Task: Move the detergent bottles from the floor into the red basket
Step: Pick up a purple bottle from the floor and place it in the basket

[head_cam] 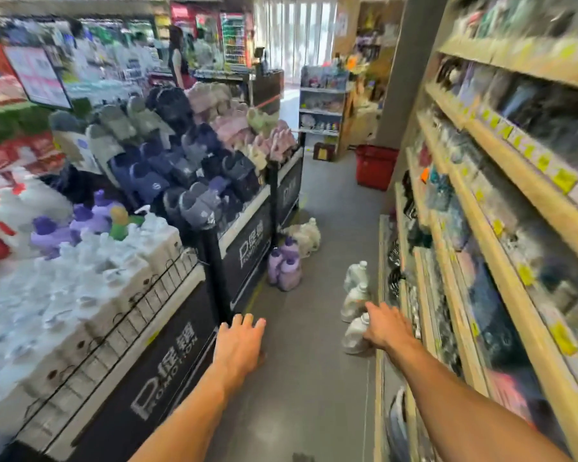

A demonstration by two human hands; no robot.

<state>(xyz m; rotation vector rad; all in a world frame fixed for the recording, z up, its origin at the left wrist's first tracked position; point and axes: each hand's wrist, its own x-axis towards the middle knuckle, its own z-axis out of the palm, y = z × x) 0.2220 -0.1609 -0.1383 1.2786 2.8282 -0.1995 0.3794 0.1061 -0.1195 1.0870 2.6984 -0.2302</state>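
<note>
While both arms reach down a shop aisle, the right hand (pixel 386 323) hangs over the nearest of three white detergent bottles (pixel 354 340), which stand in a row on the floor (pixel 307 378) at 1 o'clock, tight against the foot of the shelving (pixel 528 328). Its fingers are spread and grip nothing; whether they touch the bottle's neck cannot be told. The left hand (pixel 239 341) is held flat at 11 o'clock, fingers straight and close together, empty, probably for balance as the body leans in. A cluster of purple detergent bottles (pixel 285 266) sits at 12 o'clock beside the promotion bin (pixel 247 255), with pale bottles (pixel 306 233) just behind. The red basket (pixel 376 166) stands far down the aisle at 1 o'clock, well apart from every bottle, so each must be carried there; its contents are not visible.
</note>
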